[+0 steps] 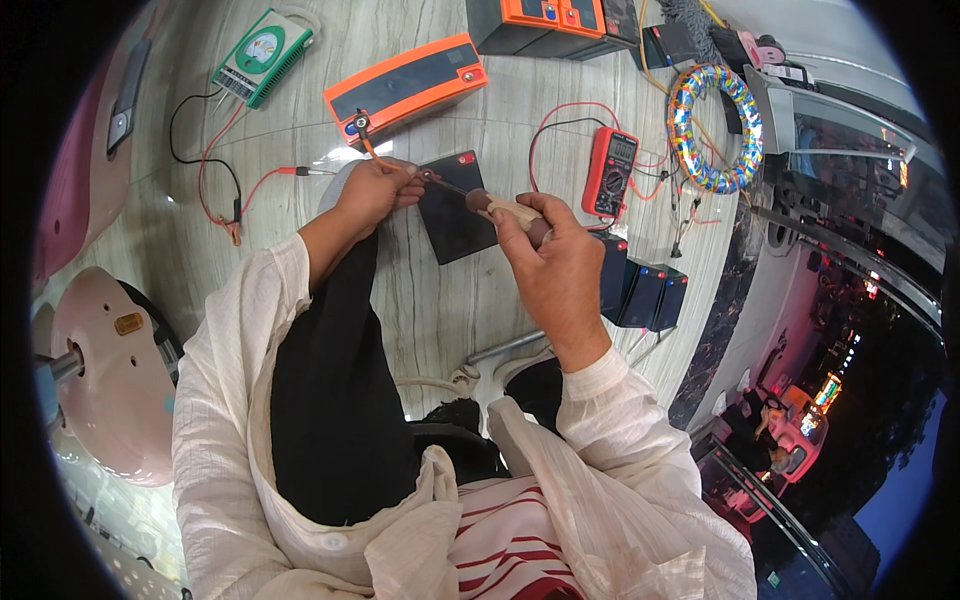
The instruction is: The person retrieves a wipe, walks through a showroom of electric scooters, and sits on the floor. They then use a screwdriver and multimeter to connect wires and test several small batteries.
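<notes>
My right hand is wrapped around a screwdriver with a brown handle that has tan wrapping on it. Its thin shaft points left, and the tip meets a small ring-shaped end at the fingers of my left hand. Those fingers pinch a short orange cable, which runs up to a bolted terminal on an orange-and-grey battery. Just under the screwdriver lies a black battery with a red terminal at its top edge. Whether the ring end is fixed to anything is hard to make out.
A red multimeter lies to the right, beside a colourful wrapped ring. Several small black batteries stand near my right forearm. A green charger with clip leads sits at far left. More orange batteries stand at the back.
</notes>
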